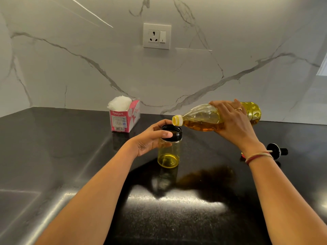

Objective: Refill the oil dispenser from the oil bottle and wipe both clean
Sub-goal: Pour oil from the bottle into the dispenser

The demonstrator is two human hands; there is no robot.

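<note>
Head view: at mid-frame the oil dispenser (169, 151) – a clear jar with a black rim – stands upright on the dark polished countertop (62, 147), with yellow oil in its lower part. The left hand (150, 137) comes in from the lower left and grips the jar at the rim, thumb across the near side and fingers curled round the far side, so the left part of the opening is covered. The right hand (233, 121) clasps the oil bottle (201, 119) round its middle from above. The bottle is tipped almost level, base toward the right, and its yellow mouth (177, 120) hangs just over the right edge of the black rim. Whether oil is running cannot be told.

Right of centre, a black stopper (277, 150) with a thin pale tube lies on the counter, partly hidden behind the right wrist and its bracelets. Behind and left of the jar, well apart from it, a pink tissue box (123, 119) stands with white paper bunched at its top. In the upper middle, a white socket plate (157, 36) sits on the marble wall (79, 71).
</note>
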